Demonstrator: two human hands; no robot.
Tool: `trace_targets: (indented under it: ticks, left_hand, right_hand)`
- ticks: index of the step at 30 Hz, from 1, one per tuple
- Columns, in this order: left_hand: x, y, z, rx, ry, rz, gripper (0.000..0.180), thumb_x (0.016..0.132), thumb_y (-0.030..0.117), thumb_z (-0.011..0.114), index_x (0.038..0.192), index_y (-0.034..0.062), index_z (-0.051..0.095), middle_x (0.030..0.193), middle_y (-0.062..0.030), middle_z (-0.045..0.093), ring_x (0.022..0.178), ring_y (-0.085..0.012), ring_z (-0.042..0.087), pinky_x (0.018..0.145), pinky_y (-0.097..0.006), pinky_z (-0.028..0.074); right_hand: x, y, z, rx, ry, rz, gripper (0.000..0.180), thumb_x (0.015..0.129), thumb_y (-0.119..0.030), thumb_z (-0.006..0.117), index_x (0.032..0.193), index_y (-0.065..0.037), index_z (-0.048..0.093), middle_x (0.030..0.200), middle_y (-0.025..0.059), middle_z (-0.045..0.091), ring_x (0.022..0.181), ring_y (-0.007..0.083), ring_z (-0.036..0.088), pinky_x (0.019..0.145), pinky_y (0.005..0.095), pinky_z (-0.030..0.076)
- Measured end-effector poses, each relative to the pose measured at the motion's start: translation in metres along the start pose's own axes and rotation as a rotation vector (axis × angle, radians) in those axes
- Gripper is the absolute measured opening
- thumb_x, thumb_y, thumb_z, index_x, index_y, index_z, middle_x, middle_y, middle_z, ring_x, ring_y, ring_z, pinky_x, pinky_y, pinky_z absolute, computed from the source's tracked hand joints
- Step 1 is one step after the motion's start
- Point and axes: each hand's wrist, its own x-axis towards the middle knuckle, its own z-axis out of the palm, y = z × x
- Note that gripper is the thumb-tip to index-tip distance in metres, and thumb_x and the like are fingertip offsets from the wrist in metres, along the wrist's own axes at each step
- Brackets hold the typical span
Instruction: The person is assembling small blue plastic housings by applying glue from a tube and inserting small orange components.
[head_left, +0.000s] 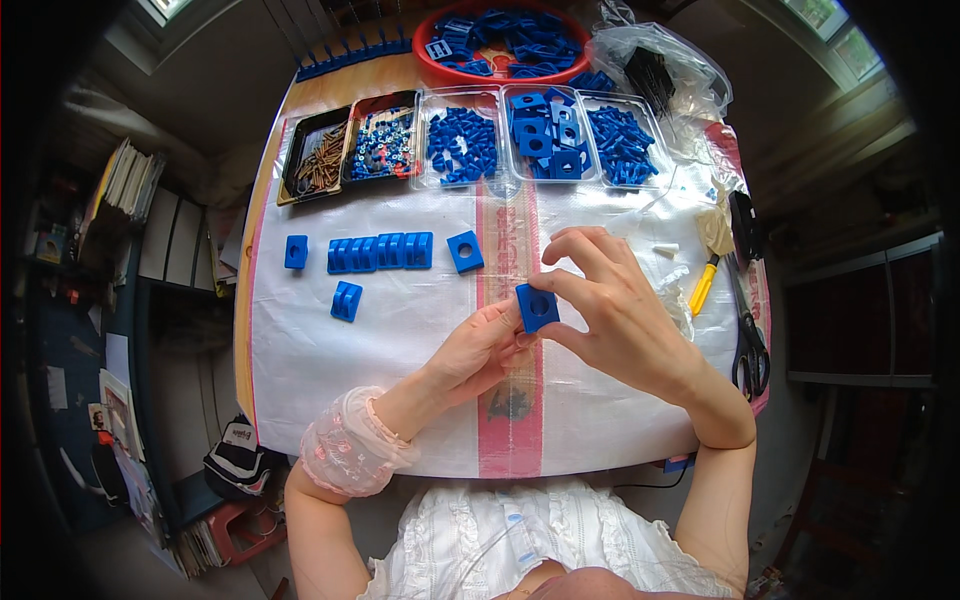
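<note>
"Tabletop (610,455), covered in a white woven sheet with a red stripe. Contents, by size?"

"One red basin (458,80), far edge, heaped with blue parts. Five trays (312,195), lined up before it, stocked with small pieces."

"Next size down?"

"Right hand (630,315) and left hand (470,352), both bare. One row of ribbed blue blocks (380,252), farther left."

"Smallest entry?"

"One square blue piece (535,316), round opening, between the hands. Left fingertips pinch its lower left side; right thumb and forefinger close about its bottom and top edges. Anything tucked behind it: cannot tell."

"Step in hand?"

"Probably lining up the piece in the fingers. Next move, as judged: calls for a steady left pinch, with fine adjustment from the right fingertips."
</note>
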Motion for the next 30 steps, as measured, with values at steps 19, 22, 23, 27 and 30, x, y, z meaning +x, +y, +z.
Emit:
trace_targets:
  ticks: [19,22,23,27,30]
  left_hand:
    - [-0.0009,0.0014,-0.0025,-0.041,-0.023,-0.016,0.026,0.1,0.033,0.055,0.113,0.0101,0.057,0.097,0.0033,0.058,0.078,-0.0051,0.046,0.06,-0.02,0.038]
    - [-0.0013,0.0013,-0.0017,-0.048,-0.022,-0.009,0.026,0.1,0.033,0.055,0.113,0.0099,0.057,0.096,0.0034,0.058,0.078,-0.0052,0.046,0.06,-0.02,0.038]
    - [-0.0011,0.0014,-0.0015,-0.05,-0.024,-0.01,0.026,0.1,0.033,0.055,0.113,0.0099,0.057,0.096,0.0035,0.058,0.078,-0.0051,0.046,0.06,-0.02,0.038]
    - [-0.0009,0.0012,-0.001,-0.059,-0.02,-0.01,0.026,0.1,0.032,0.055,0.113,0.01,0.057,0.097,0.0036,0.058,0.078,-0.005,0.046,0.06,-0.02,0.038]
    - [-0.0009,0.0018,0.0013,-0.05,-0.009,-0.011,0.027,0.102,0.034,0.052,0.113,0.0098,0.056,0.097,0.0035,0.057,0.076,-0.0049,0.044,0.059,-0.018,0.038]
  right_hand:
    - [-0.0023,0.0003,-0.0003,-0.019,0.002,-0.007,0.036,0.066,-0.009,0.076,0.1,0.0,0.067,0.11,0.0127,0.055,0.113,0.029,0.049,0.098,0.0404,0.038]
    - [-0.0022,0.0007,-0.0002,-0.027,0.003,-0.013,0.036,0.066,-0.008,0.076,0.1,0.0,0.067,0.11,0.0127,0.055,0.113,0.029,0.049,0.097,0.0404,0.038]
    - [-0.0022,0.0007,-0.0004,-0.026,0.003,-0.012,0.036,0.066,-0.008,0.076,0.1,0.0,0.067,0.11,0.0127,0.055,0.113,0.029,0.049,0.097,0.0404,0.038]
    - [-0.0021,0.0008,-0.0001,-0.028,0.002,-0.012,0.036,0.066,-0.008,0.076,0.1,0.0,0.067,0.11,0.0127,0.055,0.113,0.029,0.049,0.097,0.0403,0.039]
    - [-0.0019,0.0012,-0.0002,-0.027,-0.003,-0.01,0.037,0.066,-0.008,0.077,0.101,0.0,0.067,0.111,0.0127,0.055,0.113,0.0291,0.049,0.097,0.0403,0.039]
